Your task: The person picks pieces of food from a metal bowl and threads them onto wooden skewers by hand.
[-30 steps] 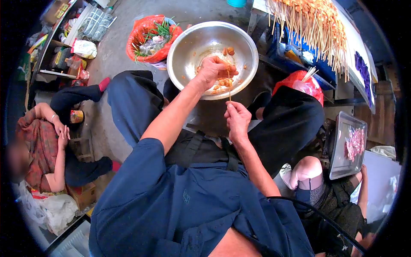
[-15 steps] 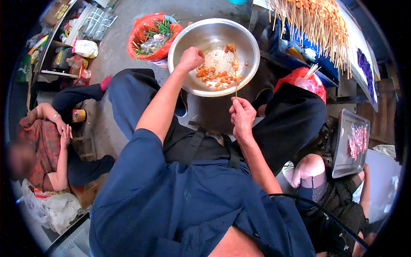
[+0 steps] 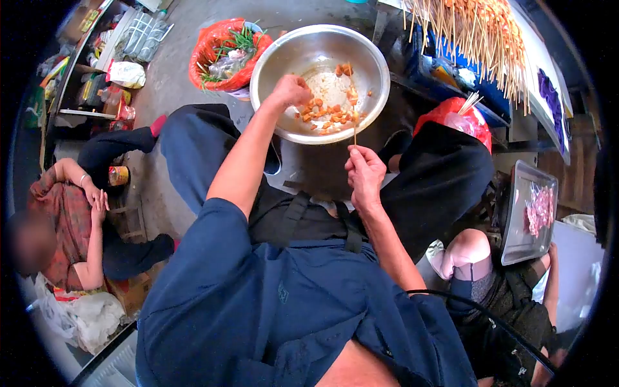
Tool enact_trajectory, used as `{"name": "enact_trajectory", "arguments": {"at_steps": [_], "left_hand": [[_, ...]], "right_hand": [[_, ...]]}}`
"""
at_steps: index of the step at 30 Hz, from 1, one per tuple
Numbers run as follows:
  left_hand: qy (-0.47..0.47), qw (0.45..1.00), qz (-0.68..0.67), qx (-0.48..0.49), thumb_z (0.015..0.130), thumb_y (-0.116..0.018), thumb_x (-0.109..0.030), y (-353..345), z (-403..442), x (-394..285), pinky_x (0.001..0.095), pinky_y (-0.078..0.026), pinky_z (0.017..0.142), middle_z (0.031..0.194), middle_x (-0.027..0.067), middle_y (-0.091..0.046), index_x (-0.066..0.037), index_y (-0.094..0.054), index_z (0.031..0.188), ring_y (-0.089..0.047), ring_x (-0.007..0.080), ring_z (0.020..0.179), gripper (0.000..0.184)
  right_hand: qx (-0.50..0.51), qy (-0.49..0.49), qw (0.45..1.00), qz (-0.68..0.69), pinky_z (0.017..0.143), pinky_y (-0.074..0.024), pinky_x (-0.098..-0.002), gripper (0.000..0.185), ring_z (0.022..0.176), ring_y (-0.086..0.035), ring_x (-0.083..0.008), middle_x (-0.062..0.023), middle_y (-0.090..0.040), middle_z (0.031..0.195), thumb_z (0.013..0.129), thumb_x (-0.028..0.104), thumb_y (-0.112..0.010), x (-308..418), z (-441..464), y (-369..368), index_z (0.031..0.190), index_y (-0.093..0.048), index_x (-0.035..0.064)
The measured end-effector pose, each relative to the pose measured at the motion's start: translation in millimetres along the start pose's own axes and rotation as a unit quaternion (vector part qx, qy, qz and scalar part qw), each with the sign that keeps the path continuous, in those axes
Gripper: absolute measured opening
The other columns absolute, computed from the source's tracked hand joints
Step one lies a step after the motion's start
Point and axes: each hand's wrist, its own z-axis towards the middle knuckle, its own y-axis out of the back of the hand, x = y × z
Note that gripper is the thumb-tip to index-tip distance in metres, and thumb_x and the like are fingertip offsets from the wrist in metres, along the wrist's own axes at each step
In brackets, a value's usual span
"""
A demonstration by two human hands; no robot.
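Note:
A large steel bowl [image 3: 264,69] stands before me with chunks of orange marinated meat [image 3: 333,117] in its bottom. Over its left side is my left hand [image 3: 291,91], fingers curled together by the chunks; whatever they hold is hidden. Just outside the bowl's near rim, my right hand [image 3: 365,173] pinches the lower end of a thin wooden skewer [image 3: 354,133]. The skewer points away from me across the bowl, and a few orange pieces appear threaded along its upper part.
A red bag of green vegetables [image 3: 201,59] sits left of the bowl. Many loaded skewers [image 3: 480,32] lie at upper right, above a red bag with bare sticks [image 3: 451,115]. A metal tray of raw meat [image 3: 516,242] is at right. One person sits on each side.
My left hand has dipped slightly, closer to the meat chunks. The right hand keeps its pinch on the skewer, nearly unmoved. The whole view has shifted a little.

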Motion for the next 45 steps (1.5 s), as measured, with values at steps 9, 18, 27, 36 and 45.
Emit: {"name": "enact_trajectory", "arguments": {"at_steps": [9, 18, 27, 36, 45], "left_hand": [[-0.068, 0.835, -0.546, -0.012, 0.086, -0.060, -0.007, 8, -15, -24, 0.0339, -0.058, 0.060, 0.087, 0.0206, -0.065, -0.001, -0.050, 0.089, -0.068, 0.0303, 0.076, 0.012], [-0.076, 0.782, -0.619, 0.010, 0.091, -0.052, -0.006, 8, -13, -27, 0.0393, -0.056, 0.075, 0.100, 0.0220, -0.063, -0.002, -0.054, 0.094, -0.064, 0.0336, 0.093, 0.006], [-0.119, 0.752, -0.648, -0.037, 0.088, -0.053, 0.000, 6, -2, -21, 0.0413, -0.054, 0.082, 0.102, 0.0234, -0.063, 0.002, -0.055, 0.094, -0.064, 0.0349, 0.094, 0.007], [-0.111, 0.740, -0.658, -0.083, 0.086, -0.052, 0.003, 4, -3, -25, 0.0405, -0.056, 0.080, 0.102, 0.0253, -0.061, 0.003, -0.053, 0.091, -0.064, 0.0361, 0.093, 0.005], [-0.124, 0.728, -0.670, -0.074, 0.083, -0.052, 0.009, -6, -8, -30, 0.0423, -0.058, 0.074, 0.097, 0.0275, -0.060, 0.000, -0.040, 0.087, -0.065, 0.0381, 0.086, 0.015]], "right_hand": [[0.032, 0.015, 0.999, -0.041, 0.046, -0.0323, -0.0190, 0.018, 0.052, -0.043, -0.0048, 0.0011, -0.054, 0.064, 0.089, 0.015, -0.058, -4, -3, -3, 0.097, -0.063, 0.0004], [0.055, 0.013, 0.995, -0.082, 0.047, -0.0328, -0.0195, 0.017, 0.054, -0.044, -0.0044, 0.0018, -0.055, 0.064, 0.089, 0.015, -0.058, -7, -4, -4, 0.095, -0.064, 0.0006], [0.073, 0.014, 0.992, -0.100, 0.047, -0.0326, -0.0198, 0.017, 0.054, -0.044, -0.0042, 0.0025, -0.054, 0.063, 0.089, 0.016, -0.059, -7, -5, -4, 0.095, -0.064, 0.0016], [0.077, 0.009, 0.990, -0.116, 0.049, -0.0357, -0.0210, 0.018, 0.055, -0.047, -0.0055, 0.0012, -0.055, 0.064, 0.088, 0.016, -0.059, -6, -5, -7, 0.095, -0.064, -0.0001], [0.073, 0.009, 0.992, -0.106, 0.049, -0.0359, -0.0213, 0.018, 0.055, -0.047, -0.0058, 0.0012, -0.055, 0.063, 0.088, 0.016, -0.058, -9, -3, -7, 0.094, -0.064, 0.0002]]}}
